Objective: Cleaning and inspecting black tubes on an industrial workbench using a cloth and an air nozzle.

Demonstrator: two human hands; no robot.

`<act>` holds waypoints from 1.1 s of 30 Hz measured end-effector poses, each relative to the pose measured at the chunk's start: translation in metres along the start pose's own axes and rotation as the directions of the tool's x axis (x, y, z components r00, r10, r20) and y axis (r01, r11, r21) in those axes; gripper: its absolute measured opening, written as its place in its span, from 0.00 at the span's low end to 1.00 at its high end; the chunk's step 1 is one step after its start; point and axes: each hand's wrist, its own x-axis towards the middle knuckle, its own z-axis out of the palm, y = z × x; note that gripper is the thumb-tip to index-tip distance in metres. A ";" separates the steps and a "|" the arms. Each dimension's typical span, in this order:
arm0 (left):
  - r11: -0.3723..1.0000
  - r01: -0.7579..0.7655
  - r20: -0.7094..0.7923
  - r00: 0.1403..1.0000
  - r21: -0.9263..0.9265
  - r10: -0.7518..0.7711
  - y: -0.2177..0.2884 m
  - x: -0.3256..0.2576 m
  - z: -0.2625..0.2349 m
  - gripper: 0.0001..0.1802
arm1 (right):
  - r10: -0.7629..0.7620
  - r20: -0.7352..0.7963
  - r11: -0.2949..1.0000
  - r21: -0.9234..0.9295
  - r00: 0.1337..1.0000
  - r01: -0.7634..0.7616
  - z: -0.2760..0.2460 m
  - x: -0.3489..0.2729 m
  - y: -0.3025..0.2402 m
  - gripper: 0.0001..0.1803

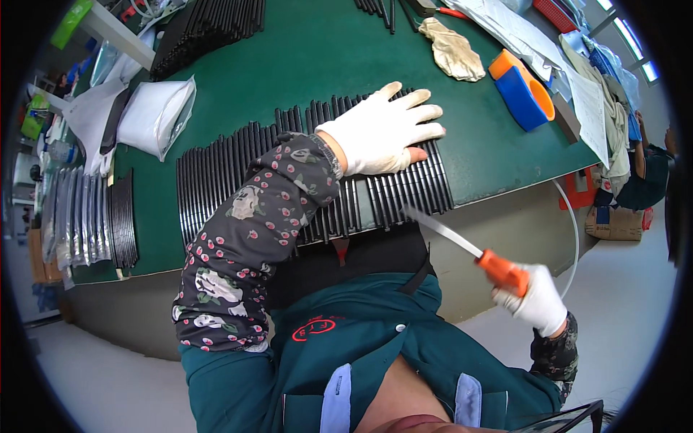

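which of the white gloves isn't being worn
The crumpled spare glove lying on the green table, beyond the left hand. The other two are worn; the right hand grips an orange-handled knife.

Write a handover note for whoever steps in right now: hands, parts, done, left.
Left hand: gloved, pressed flat on the right end of the row of black strips at the front edge of the green table.
Right hand: gloved, gripping an orange-handled blade tool off the table, tip pointing toward the strips' near ends.
Done: strips lined up side by side.
Left: blade not yet touching any strip.
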 end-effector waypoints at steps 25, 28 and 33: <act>0.975 0.210 0.107 0.970 0.074 -0.217 -0.033 -0.128 -0.048 0.45 | -0.234 0.088 0.946 -0.209 0.968 0.247 0.011 0.024 -0.040 0.13; 0.954 0.270 0.134 0.949 0.129 -0.287 -0.025 -0.139 -0.049 0.37 | -0.301 0.211 0.915 -0.211 0.930 0.344 0.014 0.031 -0.057 0.13; 0.947 0.305 0.127 0.940 0.100 -0.317 -0.020 -0.133 -0.057 0.35 | -0.364 0.277 0.881 -0.208 0.889 0.425 0.014 0.032 -0.075 0.13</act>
